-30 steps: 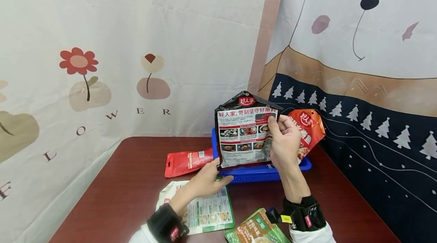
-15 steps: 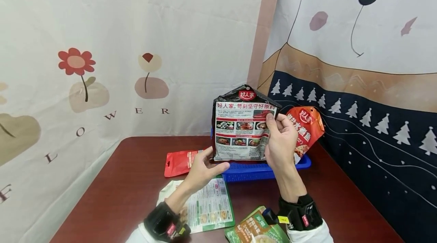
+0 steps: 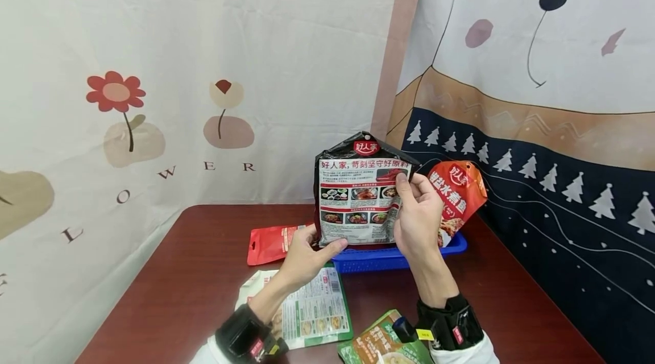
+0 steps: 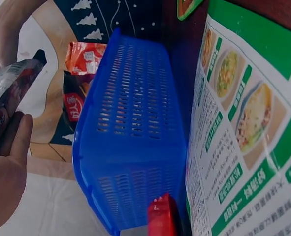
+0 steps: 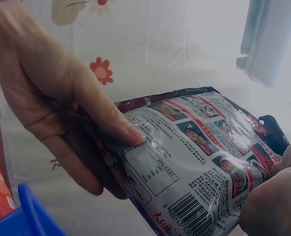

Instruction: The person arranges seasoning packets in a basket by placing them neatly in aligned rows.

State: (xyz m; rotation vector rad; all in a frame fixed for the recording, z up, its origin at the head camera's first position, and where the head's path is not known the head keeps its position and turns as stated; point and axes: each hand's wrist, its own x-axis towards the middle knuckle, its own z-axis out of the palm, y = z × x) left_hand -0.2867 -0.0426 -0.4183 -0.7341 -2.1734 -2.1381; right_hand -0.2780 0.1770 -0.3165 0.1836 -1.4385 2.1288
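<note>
A black food packet (image 3: 363,199) stands upright between my two hands in the head view, its white printed back turned toward me. My left hand (image 3: 304,261) grips the lower left corner; the right wrist view shows that thumb (image 5: 120,128) lying on the printed side and the fingers behind. My right hand (image 3: 422,219) pinches the right edge, thumb in front. Below and behind the packet is a blue perforated basket (image 3: 373,260). An orange-red packet (image 3: 457,199) leans up out of the basket, beside my right hand. Another dark packet (image 4: 72,103) shows over the rim in the left wrist view.
A red packet (image 3: 271,244) lies left of the basket. A white-and-green packet (image 3: 314,310) lies flat under my left forearm. Near the front is a green-and-brown packet (image 3: 381,344), partly under the right wrist camera. Patterned cloths (image 3: 307,68) hang behind the brown table (image 3: 174,284).
The black packet has shifted a little to the left. My left hand has closed on its lower left corner, the thumb coming from out in front onto the packet. My right hand keeps its grip.
</note>
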